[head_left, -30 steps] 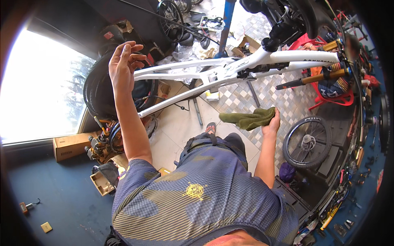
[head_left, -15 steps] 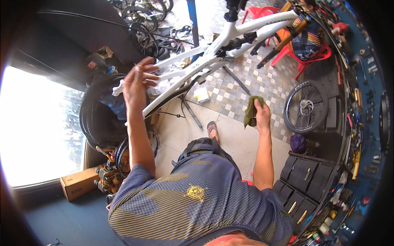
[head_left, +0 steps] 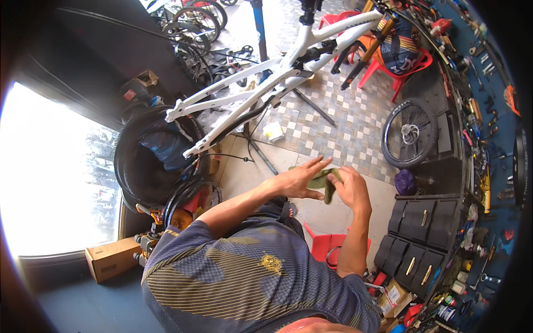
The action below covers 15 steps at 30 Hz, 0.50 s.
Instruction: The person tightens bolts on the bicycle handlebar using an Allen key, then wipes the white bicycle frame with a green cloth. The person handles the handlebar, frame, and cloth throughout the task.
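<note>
In front of my body, my right hand (head_left: 352, 190) pinches an olive-green cloth (head_left: 328, 192), which is folded and hangs a little below the fingers. My left hand (head_left: 302, 178) is at the cloth's left side with fingers stretched out and thumb apart. Its fingers overlap the cloth's edge, and whether they press on it is hard to see. Beyond both hands a white bicycle frame (head_left: 276, 77) is held up at a slant, its two rear dropout ends pointing to the left. No hand is on the frame.
A blue post (head_left: 259, 30) and a dark stand leg (head_left: 264, 157) are by the frame. A wheel (head_left: 411, 133) leans at right, near black drawers (head_left: 423, 222). A red chair (head_left: 327, 244) is beside me. Another person (head_left: 398, 47) sits at the far right. Tyres (head_left: 126, 158) are stacked left.
My left hand has left the rear of the frame and come right to the cloth. My right hand has drawn the cloth slightly closer. The view has shifted a little.
</note>
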### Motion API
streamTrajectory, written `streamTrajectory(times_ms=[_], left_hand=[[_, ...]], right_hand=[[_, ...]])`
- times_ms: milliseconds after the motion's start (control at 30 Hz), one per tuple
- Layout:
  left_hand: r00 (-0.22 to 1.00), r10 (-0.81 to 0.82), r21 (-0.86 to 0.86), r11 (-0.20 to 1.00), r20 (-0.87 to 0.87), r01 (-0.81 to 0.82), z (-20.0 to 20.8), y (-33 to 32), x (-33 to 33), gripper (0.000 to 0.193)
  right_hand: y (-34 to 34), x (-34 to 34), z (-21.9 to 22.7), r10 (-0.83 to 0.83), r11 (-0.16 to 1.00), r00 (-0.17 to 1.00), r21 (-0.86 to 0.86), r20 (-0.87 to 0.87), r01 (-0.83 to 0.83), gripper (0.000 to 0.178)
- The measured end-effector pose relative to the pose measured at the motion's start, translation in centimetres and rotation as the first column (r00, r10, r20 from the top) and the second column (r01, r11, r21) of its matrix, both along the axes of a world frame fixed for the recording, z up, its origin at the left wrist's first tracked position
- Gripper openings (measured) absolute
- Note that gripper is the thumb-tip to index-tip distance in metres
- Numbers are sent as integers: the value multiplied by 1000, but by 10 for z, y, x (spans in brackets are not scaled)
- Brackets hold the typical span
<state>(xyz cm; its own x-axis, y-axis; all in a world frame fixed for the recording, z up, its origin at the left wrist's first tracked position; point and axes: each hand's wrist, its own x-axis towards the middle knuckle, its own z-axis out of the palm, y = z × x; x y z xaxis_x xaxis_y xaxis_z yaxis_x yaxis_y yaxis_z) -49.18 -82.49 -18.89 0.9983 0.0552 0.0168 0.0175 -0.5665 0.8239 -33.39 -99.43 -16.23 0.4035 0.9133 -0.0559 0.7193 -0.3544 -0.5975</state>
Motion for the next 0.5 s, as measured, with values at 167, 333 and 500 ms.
streamTrajectory(times_ms=[167,333,500], left_hand=[[995,-97,-190,977,0,96,-65,21,-16,61],[972,63,-71,994,-225,-81,-86,58,-85,45],[946,140,-179,964,-294,-198,-116,99,-159,49]], right_hand=[[15,-53,-14,75,997,997,11,-10,-75,26],[50,-91,-38,-46,998,996,-55,-77,42,24],[110,-121,-65,97,992,975,-63,-199,-111,28]])
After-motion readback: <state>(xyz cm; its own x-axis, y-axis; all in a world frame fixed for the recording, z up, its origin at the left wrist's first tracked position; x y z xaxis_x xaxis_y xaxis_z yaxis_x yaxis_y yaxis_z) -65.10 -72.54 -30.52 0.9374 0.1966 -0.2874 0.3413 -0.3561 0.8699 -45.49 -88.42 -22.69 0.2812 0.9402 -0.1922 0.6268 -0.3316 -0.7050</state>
